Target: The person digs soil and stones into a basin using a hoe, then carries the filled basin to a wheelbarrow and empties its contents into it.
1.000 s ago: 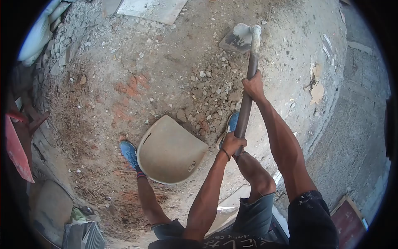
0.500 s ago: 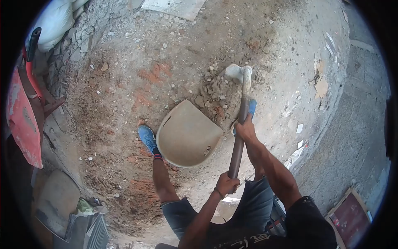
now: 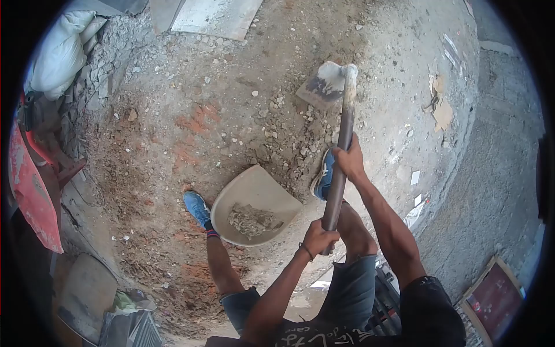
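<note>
A hoe (image 3: 344, 134) with a long brown handle is in both my hands. My left hand (image 3: 321, 237) wraps round the handle near its butt end, and my right hand (image 3: 351, 160) grips it further up. The flat hoe blade (image 3: 325, 87), patched white and dark, is at the far end, above the ground and turned to the left. Between my feet sits a beige scoop-shaped pan (image 3: 272, 194) with slotted handles. A heap of grey-brown dirt (image 3: 251, 221) lies in it. Loose rubble (image 3: 295, 136) is spread between the pan and the blade.
A red wheelbarrow (image 3: 33, 185) stands at the left, with a white sack (image 3: 60, 58) beyond it. A pale board (image 3: 217, 17) lies at the top. Another pan (image 3: 87, 295) is at lower left. A framed panel (image 3: 492, 301) leans at lower right.
Dirt now lies in the pan, which held none before. The hoe blade has lifted off the rubble heap and moved forward, and the heap is smaller. My right foot shows more.
</note>
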Demonstrator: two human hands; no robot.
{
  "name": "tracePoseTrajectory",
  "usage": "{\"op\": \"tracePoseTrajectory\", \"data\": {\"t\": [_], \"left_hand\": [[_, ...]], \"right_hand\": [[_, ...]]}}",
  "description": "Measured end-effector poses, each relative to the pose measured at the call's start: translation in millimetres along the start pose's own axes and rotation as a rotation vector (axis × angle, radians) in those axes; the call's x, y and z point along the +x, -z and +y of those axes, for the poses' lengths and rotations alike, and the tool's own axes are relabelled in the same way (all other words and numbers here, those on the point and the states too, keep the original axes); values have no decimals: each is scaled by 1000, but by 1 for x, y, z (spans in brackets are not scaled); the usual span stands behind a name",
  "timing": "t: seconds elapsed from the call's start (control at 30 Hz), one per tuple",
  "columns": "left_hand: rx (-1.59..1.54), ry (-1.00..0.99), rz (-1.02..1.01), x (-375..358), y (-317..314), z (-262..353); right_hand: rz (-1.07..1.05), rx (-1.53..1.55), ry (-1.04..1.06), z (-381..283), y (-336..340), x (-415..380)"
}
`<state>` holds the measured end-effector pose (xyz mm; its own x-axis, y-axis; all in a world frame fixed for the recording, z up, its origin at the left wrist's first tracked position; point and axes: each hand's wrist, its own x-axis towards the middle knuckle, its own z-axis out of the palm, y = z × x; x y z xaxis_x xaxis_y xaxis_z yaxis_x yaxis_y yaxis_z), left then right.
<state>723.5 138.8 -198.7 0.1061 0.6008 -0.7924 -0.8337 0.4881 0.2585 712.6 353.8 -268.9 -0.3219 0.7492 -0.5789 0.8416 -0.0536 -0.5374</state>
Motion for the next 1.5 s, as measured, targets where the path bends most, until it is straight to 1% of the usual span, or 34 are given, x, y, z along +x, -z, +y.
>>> {"op": "tracePoseTrajectory", "data": {"t": [0.03,0.07,0.1,0.13,0.17,0.2,0.23,0.3,0.37,0.4,0.43,0.47,0.5,0.53,0.57,0.63,0.7,0.77,0.83,0.87,0.9,0.93,1.0,1.07,1.1,1.17,1.2,1.23,1.27,1.3,1.33,1.4,1.43,1.5], "left_hand": [[-13,-29,-10,40,-11,22],[-59,-57,-28,81,-20,38],[-16,-78,22,116,-29,61],[-39,-86,-18,139,-38,84],[-57,-109,-59,157,-45,108],[-64,-131,-64,170,-49,129],[-78,-127,-40,179,-55,135],[-104,-94,-16,198,-57,135],[57,-193,33,218,-57,137],[61,-239,12,230,-54,142],[64,-238,10,241,-55,145],[-13,-214,-34,252,-56,146],[-92,-199,-79,261,-58,148],[-161,-140,-93,265,-62,141],[-192,-134,-90,261,-66,128],[-210,-82,-30,245,-72,88],[-251,-87,-37,222,-85,42],[-259,-56,-49,197,-85,18],[-256,-56,-55,169,-75,17],[-254,-41,-60,158,-67,18],[-258,-30,-47,139,-58,2],[-259,-25,-43,121,-49,-13],[-236,-54,-78,124,-35,-16],[-400,-41,-135,112,-17,-28],[-396,-51,-129,111,-8,-20],[-473,-53,-119,88,-7,-22],[-435,-4,-72,70,-3,-27],[-436,-11,-73,54,3,-42],[-382,17,-28,41,13,-63],[-323,51,4,27,20,-64],[-313,51,-8,19,27,-64],[-265,102,-42,-4,39,-61],[-261,103,-42,-21,38,-60],[-264,117,-36,-68,19,-59]], "right_hand": [[16,21,-9,1,12,49],[6,59,-40,-18,28,85],[86,-96,52,-9,36,138],[94,-132,84,-18,47,171],[59,-98,17,-44,57,180],[127,-220,150,-32,60,218],[119,-239,145,-37,63,223],[58,-24,112,-39,73,234],[66,25,141,-39,74,252],[88,-9,157,-47,73,262],[110,-47,153,-52,72,265],[96,-136,156,-58,72,268],[98,-139,153,-53,75,277],[97,-292,179,-46,73,286],[85,-443,204,-39,66,291],[28,-477,131,-22,63,256],[49,-563,117,7,58,219],[28,-552,90,9,59,180],[22,-501,97,10,56,170],[-8,-466,46,14,54,167],[-58,-432,-33,27,45,147],[-84,-436,-33,33,27,120],[13,-581,35,27,9,96],[-31,-606,11,6,-9,93],[-66,-613,14,-2,-16,96],[-131,-622,9,6,-32,75],[-152,-624,23,7,-36,74],[-138,-598,-28,19,-46,54],[-135,-583,-11,27,-58,32],[-119,-569,-3,30,-61,16],[-104,-567,-7,32,-60,11],[-112,-485,-104,37,-63,-5],[-110,-481,-105,34,-61,-19],[-229,-389,-141,26,-44,-59]]}}
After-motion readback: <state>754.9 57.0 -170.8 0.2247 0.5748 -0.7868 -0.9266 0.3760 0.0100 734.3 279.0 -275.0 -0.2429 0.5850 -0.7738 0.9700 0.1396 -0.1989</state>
